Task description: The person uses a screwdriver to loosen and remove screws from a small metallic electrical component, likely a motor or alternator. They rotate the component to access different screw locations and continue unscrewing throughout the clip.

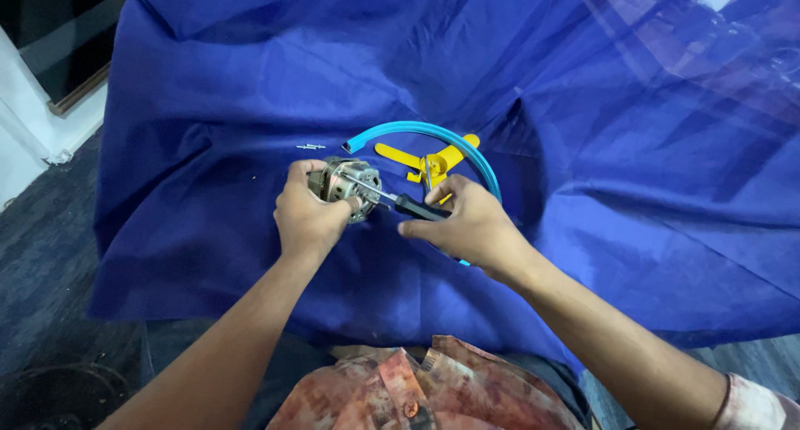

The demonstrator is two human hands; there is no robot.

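- While I am looking down over the blue cloth (208, 230), I am taking the small metal motor (350, 184) as my landmark; it is sitting near the middle of the cloth, straight ahead of my body.
- My left hand (307, 213) is clasping the motor from its near left side, fingers curling round the casing and steadying it.
- My right hand (467, 226) is closing round the dark handle of a screwdriver (400, 201), just to the right of the motor.
- The screwdriver's long axis is running from lower right to upper left, its thin shaft slanting up to the motor's right face; I cannot tell exactly where the tip is seating.
- The left hand is the nearer one, touching the motor; the right is reaching it only through the tool.
- Behind and right of the motor, a yellow plastic piece (433, 159) is lying inside a curved turquoise strip (417, 130).
- Just behind and left of the motor, a few loose screws (310, 147) are resting on the cloth.
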